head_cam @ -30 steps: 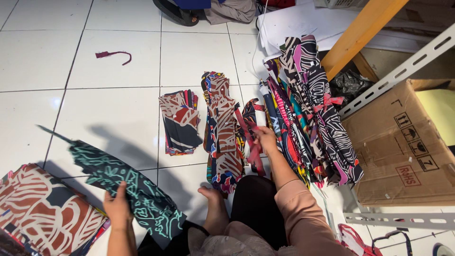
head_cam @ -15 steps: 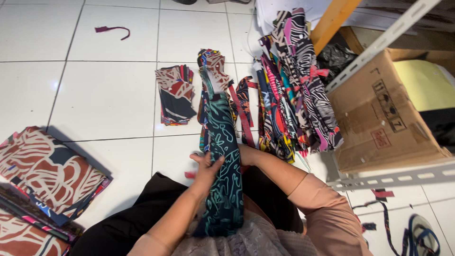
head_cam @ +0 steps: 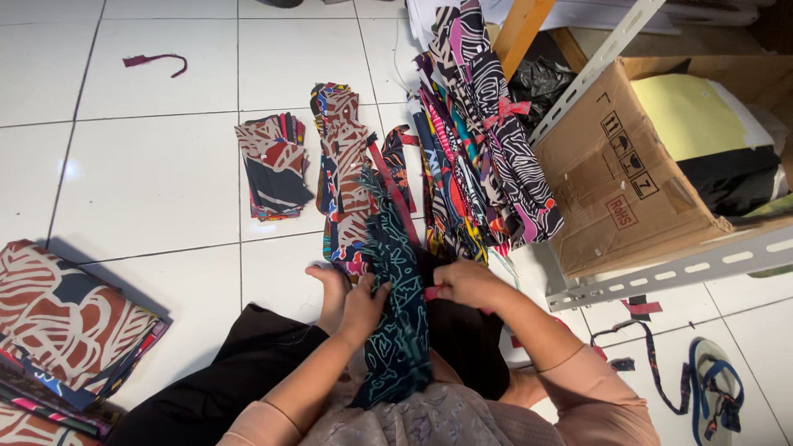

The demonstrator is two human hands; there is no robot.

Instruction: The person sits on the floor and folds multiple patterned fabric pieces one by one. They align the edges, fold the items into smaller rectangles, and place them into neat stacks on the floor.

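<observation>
The left hand (head_cam: 363,307) pinched the left edge of a dark teal strip (head_cam: 396,314), fingers closed on it. The right hand (head_cam: 462,282) gripped its right edge, fingers curled shut. The strip lay over the lap, its top reaching a long printed stack (head_cam: 343,165). A small stack (head_cam: 271,165) and a cardboard box (head_cam: 619,182) lay farther out.
</observation>
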